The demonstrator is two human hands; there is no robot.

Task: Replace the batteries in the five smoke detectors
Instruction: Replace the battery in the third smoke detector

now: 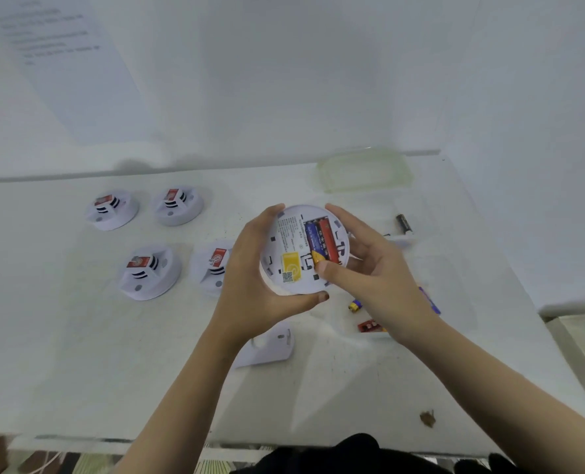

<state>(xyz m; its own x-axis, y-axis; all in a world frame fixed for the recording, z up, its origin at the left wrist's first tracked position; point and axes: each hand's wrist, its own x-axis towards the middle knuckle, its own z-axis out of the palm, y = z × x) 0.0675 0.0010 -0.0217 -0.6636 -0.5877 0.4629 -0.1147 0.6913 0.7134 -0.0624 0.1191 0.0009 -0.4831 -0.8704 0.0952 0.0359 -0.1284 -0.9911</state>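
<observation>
Detached cover (272, 343) lies on the counter (113, 354). Left hand (250, 285) and right hand (376, 278) hold the upturned smoke detector (293, 248) above the counter, fingers (270, 213) curled round its rim; right thumb presses a battery (315, 241). Four other detectors (151, 271) sit farther left.

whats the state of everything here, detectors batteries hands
held smoke detector: back side up, battery bay uncovered
two batteries: seated side by side in the bay
left hand: grips the detector's left rim
right hand: holds the right rim, thumb on the batteries' near end
four other detectors: on the table, red labels up, untouched
white cover plate: detached, lying on the table
black battery: loose on the table
</observation>
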